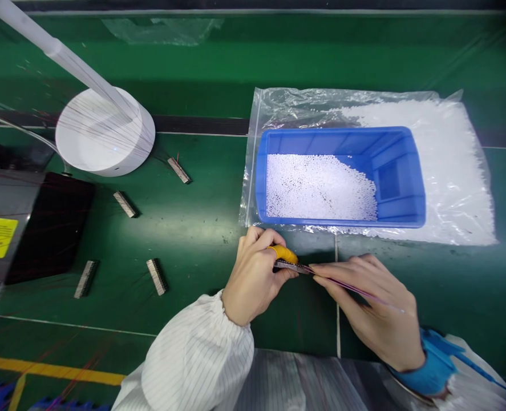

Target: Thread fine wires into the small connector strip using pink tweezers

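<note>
My left hand is closed around a small, narrow connector block, grey with a dark pin row. A yellow finger cot covers one of its fingertips, just above the block. At the block's right end, my right hand pinches a thin reddish-purple wire, which runs back over the fingers to a pale tip. Whether the wire sits in the block cannot be made out. A blue wrist strap circles my right wrist. Both hands are above the green mat, in front of the blue bin.
White pellets lie in the bin, which stands on a clear plastic bag of white pellets. Several similar connector blocks lie at left. Beyond them are a white lamp base with strung thin wires and a dark machine.
</note>
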A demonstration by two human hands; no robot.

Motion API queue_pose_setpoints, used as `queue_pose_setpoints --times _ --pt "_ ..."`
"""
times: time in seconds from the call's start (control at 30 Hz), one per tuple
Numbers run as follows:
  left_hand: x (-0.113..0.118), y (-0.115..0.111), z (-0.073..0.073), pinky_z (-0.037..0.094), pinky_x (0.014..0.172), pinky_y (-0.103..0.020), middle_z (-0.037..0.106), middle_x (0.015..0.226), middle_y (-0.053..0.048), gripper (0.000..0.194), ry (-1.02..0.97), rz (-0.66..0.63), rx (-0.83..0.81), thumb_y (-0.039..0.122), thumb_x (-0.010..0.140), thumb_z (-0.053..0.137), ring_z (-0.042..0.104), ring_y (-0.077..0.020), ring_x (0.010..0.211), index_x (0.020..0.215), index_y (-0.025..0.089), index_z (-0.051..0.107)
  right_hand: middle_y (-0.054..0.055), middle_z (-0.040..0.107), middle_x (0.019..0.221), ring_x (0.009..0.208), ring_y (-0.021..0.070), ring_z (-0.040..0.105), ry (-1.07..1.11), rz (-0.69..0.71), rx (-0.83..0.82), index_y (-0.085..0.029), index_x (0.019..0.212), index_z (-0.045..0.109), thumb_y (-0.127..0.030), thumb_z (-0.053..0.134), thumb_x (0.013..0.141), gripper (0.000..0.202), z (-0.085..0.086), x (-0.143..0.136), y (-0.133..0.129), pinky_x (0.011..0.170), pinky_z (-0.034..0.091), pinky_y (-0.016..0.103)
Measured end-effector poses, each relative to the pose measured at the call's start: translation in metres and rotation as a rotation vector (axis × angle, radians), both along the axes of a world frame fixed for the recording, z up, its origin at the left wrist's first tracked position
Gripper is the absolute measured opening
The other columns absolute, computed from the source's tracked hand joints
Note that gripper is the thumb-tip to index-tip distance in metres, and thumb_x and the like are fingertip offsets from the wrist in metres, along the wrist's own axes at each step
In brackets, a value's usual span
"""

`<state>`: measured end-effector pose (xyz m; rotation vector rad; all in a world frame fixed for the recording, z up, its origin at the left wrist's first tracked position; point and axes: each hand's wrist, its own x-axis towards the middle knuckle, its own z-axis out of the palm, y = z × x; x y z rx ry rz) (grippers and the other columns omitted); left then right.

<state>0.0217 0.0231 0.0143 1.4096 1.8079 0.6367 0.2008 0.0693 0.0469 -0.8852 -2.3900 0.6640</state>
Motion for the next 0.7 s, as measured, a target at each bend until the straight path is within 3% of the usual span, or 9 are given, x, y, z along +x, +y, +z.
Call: queue_pose_setpoints --times 0.13,0.7 --pt "-0.0006 0.0005 0.0008 0.045 0.080 -0.029 0.051 0.102 -0.004 0.022 0.018 -0.017 0.002 0.031 0.073 0.074 0.041 -0.0127 0.094 0.077 0.013 0.061 -0.006 0.067 0.094 0.079 -0.0007 0.057 0.016 0.009 -0.004 -0.019 0.100 0.063 -0.004 0.065 0.075 0.029 0.0017 0.0006 0.0014 0.070 0.040 0.019" --pt "-0.0041 0.0023 0.0043 0.040 0.084 -0.030 0.054 0.102 -0.003 0.019 0.032 -0.089 -0.007 0.030 0.077 0.070 0.040 -0.0136 0.098 0.082 0.013 0.064 -0.007 0.066 0.090 0.079 -0.0017 0.054 -0.015 -0.016 0.028 -0.019 0.097 0.062 -0.006 0.065 0.078 0.024 -0.0008 -0.0072 -0.0023 0.071 0.037 0.019"
